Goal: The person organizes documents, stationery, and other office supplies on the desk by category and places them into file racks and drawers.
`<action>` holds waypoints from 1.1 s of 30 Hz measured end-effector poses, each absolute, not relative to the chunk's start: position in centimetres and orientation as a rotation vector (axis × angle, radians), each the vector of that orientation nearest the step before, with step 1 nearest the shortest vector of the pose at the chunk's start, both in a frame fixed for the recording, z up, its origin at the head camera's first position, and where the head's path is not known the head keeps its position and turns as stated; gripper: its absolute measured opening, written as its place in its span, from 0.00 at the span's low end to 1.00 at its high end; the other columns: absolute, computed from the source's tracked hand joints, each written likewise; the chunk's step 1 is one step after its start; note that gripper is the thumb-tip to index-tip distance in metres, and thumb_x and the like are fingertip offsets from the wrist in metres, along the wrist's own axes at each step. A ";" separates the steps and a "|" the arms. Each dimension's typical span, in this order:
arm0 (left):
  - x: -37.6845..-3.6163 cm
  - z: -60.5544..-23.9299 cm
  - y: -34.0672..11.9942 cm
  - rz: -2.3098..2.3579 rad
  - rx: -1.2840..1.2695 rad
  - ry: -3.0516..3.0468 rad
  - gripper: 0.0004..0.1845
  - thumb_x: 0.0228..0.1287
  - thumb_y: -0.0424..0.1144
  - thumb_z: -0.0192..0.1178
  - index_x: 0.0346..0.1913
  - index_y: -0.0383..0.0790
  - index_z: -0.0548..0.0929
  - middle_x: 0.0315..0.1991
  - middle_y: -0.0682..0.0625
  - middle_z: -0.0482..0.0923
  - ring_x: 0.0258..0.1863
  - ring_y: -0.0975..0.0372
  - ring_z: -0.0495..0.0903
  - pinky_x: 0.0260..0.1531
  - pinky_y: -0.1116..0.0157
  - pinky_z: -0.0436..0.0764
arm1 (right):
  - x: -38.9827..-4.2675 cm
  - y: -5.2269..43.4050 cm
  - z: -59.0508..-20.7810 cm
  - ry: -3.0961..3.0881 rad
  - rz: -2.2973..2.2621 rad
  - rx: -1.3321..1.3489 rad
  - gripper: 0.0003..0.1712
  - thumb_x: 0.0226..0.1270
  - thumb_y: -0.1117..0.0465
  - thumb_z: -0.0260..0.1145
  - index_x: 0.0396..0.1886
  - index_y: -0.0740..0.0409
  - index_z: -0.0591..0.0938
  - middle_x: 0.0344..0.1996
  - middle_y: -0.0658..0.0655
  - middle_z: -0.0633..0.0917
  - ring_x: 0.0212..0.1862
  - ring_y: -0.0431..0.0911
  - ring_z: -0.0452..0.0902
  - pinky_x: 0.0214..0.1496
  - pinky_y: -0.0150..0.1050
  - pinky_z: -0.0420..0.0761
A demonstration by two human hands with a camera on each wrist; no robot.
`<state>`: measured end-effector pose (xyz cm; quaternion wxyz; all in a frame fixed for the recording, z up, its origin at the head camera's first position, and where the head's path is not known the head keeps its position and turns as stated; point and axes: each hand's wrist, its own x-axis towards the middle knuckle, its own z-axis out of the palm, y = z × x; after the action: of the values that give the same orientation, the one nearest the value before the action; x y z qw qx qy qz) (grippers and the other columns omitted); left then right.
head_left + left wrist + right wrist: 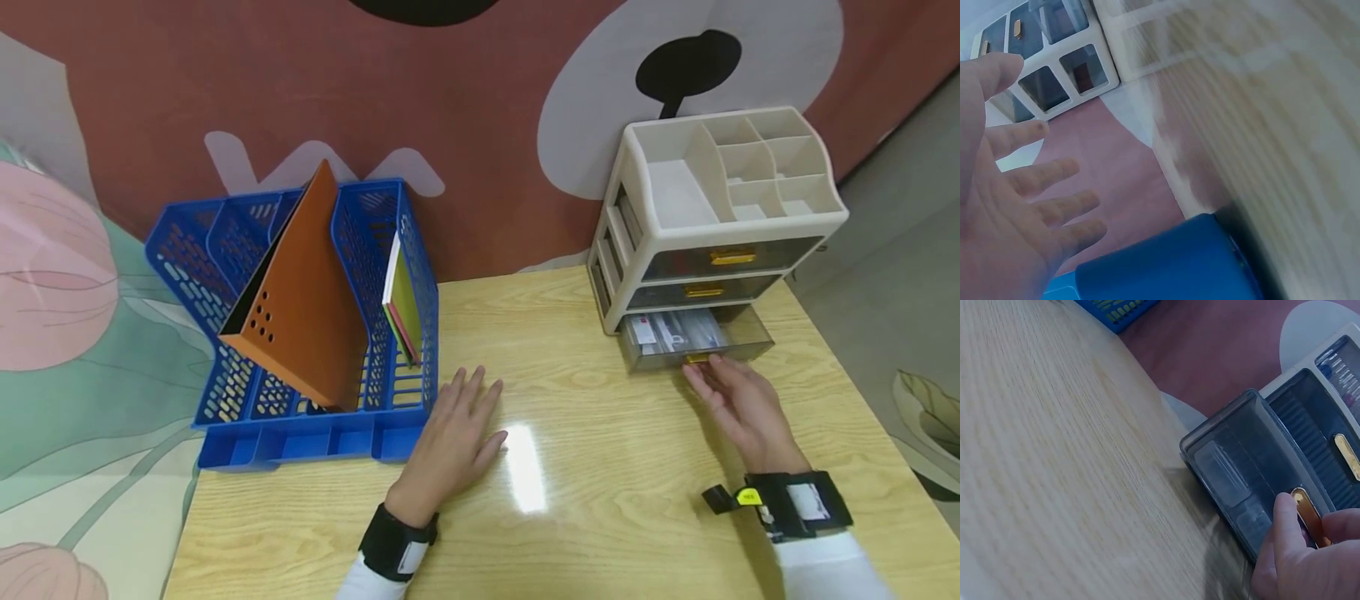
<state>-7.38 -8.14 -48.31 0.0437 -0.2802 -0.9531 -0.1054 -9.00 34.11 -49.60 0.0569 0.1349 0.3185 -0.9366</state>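
Note:
At the right, my right hand (738, 408) has its thumb and fingers on the gold handle (1310, 515) of the bottom drawer. This smoky clear drawer (738, 337) is pulled out of the white desktop organizer (652, 208), and small packets and papers (678, 329) lie inside it. The two drawers above it stand closed. My left hand (450, 442) lies palm down with fingers spread on the wooden table, beside the right front corner of the blue desk file rack (352, 433). Its fingers (1054, 175) hold nothing.
In the blue rack, an orange file holder (307, 308) leans in the middle and thin green and white booklets (405, 304) stand at the right. Divided compartments top the organizer. A patterned cloth (480, 100) hangs behind the table (570, 517).

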 end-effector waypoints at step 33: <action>-7.3 -48.5 -8.3 -0.341 -0.827 -2.876 0.34 0.74 0.54 0.60 0.76 0.41 0.71 0.76 0.35 0.65 0.76 0.38 0.63 0.71 0.39 0.69 | -14.4 33.8 -49.5 0.953 -2.840 0.480 0.07 0.80 0.71 0.52 0.51 0.66 0.75 0.47 0.60 0.78 0.51 0.48 0.82 0.67 0.36 0.79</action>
<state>-7.30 -8.26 -48.47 0.0650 -0.2742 -0.9528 -0.1131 -14.40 33.83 -49.55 0.0537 0.1578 0.3137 -0.9348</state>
